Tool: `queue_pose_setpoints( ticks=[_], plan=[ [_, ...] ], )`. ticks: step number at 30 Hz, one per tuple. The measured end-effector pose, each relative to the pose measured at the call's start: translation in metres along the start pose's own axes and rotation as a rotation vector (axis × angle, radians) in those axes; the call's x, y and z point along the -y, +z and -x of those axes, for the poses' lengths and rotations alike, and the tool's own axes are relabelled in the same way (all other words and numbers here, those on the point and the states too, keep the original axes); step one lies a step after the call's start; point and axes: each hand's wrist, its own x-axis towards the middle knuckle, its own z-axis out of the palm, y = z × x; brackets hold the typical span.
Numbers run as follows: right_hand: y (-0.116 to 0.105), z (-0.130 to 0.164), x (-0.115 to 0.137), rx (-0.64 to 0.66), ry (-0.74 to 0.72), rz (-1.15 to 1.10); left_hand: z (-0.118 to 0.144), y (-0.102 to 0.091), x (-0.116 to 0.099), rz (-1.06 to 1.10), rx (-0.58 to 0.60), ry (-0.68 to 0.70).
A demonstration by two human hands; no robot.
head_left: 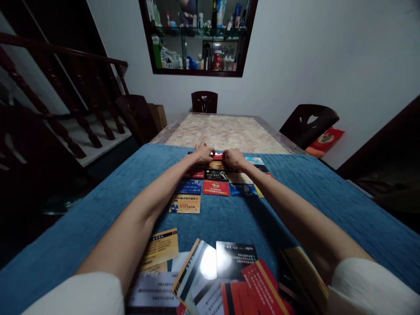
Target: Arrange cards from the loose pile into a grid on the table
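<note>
Both my arms stretch forward over a blue cloth on the table. My left hand and my right hand meet at the far end of a grid of plastic cards, pinching a small red card between their fingertips. Laid out below them are a black card, a red card, a dark blue card and an orange VIP card. A loose pile of cards lies close to me, between my elbows.
Beyond the cloth the table top shows a pale floral pattern. Dark wooden chairs stand at the far end, the right and the left. A stair railing runs on the left. A wall shelf holds bottles.
</note>
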Motion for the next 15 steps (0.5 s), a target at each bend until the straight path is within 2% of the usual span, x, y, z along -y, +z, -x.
queue_pose_setpoints(
  ticks=[7, 15],
  plan=[
    [-0.0023, 0.0024, 0.0039, 0.033, 0.01, -0.007, 0.0004, 0.003, 0.0037, 0.009, 0.026, 0.009],
    [-0.0015, 0.0033, 0.0065, 0.033, 0.027, -0.009, 0.0034, 0.0073, 0.0062, 0.028, 0.004, 0.024]
  ],
)
